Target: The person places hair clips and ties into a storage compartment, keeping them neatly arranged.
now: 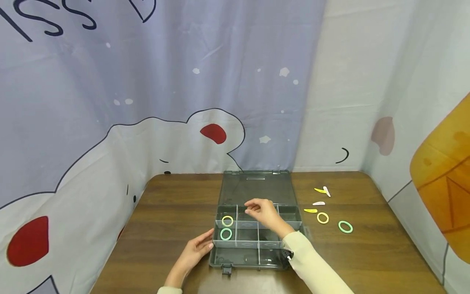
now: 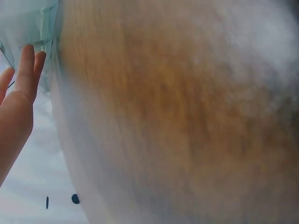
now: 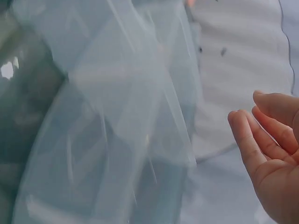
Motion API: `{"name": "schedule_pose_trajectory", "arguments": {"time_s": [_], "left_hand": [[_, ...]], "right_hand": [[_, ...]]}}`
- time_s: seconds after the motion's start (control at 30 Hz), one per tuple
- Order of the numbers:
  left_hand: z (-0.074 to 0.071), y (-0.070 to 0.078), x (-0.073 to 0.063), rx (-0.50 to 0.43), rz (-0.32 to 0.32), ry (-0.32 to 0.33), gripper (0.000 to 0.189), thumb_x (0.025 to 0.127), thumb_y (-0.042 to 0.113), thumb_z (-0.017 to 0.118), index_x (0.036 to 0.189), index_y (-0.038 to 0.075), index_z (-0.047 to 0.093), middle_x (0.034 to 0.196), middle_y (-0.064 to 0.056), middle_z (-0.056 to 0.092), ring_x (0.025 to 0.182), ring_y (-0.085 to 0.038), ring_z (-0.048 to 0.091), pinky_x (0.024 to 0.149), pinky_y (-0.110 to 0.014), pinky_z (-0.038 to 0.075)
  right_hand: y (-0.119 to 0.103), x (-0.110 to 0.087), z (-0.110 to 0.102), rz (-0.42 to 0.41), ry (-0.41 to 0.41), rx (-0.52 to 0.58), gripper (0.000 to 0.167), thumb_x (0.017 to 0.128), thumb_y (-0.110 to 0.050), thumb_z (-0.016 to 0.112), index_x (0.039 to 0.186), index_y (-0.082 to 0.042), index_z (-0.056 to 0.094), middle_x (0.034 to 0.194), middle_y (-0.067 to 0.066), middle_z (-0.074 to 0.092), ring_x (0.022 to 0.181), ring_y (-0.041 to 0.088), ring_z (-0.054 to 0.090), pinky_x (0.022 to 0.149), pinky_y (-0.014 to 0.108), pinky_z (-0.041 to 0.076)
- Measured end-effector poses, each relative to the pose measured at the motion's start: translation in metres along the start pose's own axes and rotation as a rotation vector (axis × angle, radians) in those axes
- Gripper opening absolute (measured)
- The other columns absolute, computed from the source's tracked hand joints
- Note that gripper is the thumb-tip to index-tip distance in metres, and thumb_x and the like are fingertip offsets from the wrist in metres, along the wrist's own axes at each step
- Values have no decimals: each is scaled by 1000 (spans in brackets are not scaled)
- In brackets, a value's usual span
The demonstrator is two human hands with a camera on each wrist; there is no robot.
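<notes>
Soft, even light fills the crisp head view, while the left wrist view blurs the counter (image 2: 163, 107) under pale haze and the right wrist view washes out the box (image 3: 117, 177).

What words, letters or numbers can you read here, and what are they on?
"SS": dark letters on the curtain, cut off by the top of the head view.
A slanted stroke to their left and a shape to their right are cut off too; I can't tell which letters, if any.
Box: no readable words; faint divider marks are too blurred.
Yellow clip: too small to tell.
</notes>
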State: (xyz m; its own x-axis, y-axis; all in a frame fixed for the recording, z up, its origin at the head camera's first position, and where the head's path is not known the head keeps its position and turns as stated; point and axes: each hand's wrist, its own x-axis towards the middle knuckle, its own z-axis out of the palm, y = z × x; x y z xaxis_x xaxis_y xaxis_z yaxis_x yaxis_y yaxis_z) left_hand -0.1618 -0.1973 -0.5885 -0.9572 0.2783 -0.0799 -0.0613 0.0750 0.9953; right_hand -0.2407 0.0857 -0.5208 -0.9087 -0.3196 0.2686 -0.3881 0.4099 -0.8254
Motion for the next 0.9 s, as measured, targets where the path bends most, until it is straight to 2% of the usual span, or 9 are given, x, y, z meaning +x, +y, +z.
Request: {"name": "schedule_pose_trajectory", "arguments": {"time_s": [0.2,0.4,0.63,0.77,0.9], "left_hand": [[1,0,-2,-2,0,5,54,94,4,60,142,-7,38,137,-34,44,127,-42,46,98,-23,46],[1,-1,-2,11,-3,1,55,94,7,61,143,-5,38,138,-34,44,126,-41,47,98,-24,46],[1,-1,-2,32,12,-15,55,95,10,60,143,-5,38,137,-34,44,124,-40,49,98,-24,47],[1,1,-3,46,13,-15,56,95,10,60,143,-5,37,137,-34,44,123,-40,50,98,-25,47],[1,2,-2,37,6,-13,56,95,11,60,144,-5,37,137,-34,44,124,-39,50,98,-25,47]], "right_hand": [[12,-2,-42,43,114,-23,17,84,-4,73,100,1,71,88,11,71,76,22,69,68,24,57],[33,-13,-78,80,205,-33,20,84,-3,72,103,3,70,87,13,71,78,23,68,68,22,57],[59,-34,-110,110,301,-86,21,84,2,71,104,8,68,87,17,71,78,23,68,67,15,54],[71,-49,-127,131,325,-133,22,86,-1,70,105,8,68,91,19,70,80,23,68,68,13,53],[84,-61,-142,188,359,-159,22,86,-4,71,106,6,68,94,20,70,80,16,67,66,10,50]]}}
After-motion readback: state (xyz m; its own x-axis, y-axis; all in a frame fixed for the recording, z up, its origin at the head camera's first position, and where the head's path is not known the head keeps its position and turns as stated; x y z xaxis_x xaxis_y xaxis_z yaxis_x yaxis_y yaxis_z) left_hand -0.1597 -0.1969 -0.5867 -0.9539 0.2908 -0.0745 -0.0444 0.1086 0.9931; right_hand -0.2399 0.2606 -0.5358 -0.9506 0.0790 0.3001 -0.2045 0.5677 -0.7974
